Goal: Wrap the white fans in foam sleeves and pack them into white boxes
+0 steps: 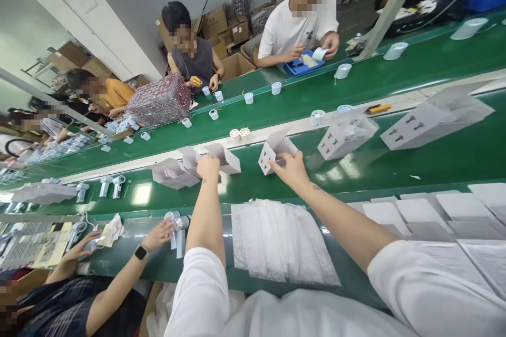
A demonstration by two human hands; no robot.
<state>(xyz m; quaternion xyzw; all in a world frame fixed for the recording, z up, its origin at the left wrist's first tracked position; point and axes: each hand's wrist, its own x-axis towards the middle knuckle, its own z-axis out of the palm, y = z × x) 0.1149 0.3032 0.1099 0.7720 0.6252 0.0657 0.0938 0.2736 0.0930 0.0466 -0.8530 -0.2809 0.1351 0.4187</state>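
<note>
My right hand (289, 169) grips a white printed cardboard box (276, 150), which stands tilted on the green conveyor belt (379, 160) with its flaps open. My left hand (207, 167) is closed over the edge of a white folded carton (223, 158), with more folded white card (174, 174) just to its left. A stack of clear plastic bags (282, 242) lies below my forearms. Flat white card blanks (427, 216) lie to the right, beside printed paper sheets (484, 258).
Bagged white boxes (348, 137) sit on the belt to the right. Beside my left arm, a co-worker's hand (158, 234) reaches toward small white handheld fans (177, 231). Across a white divider, co-workers handle small items at a second belt carrying pale cups (248, 98).
</note>
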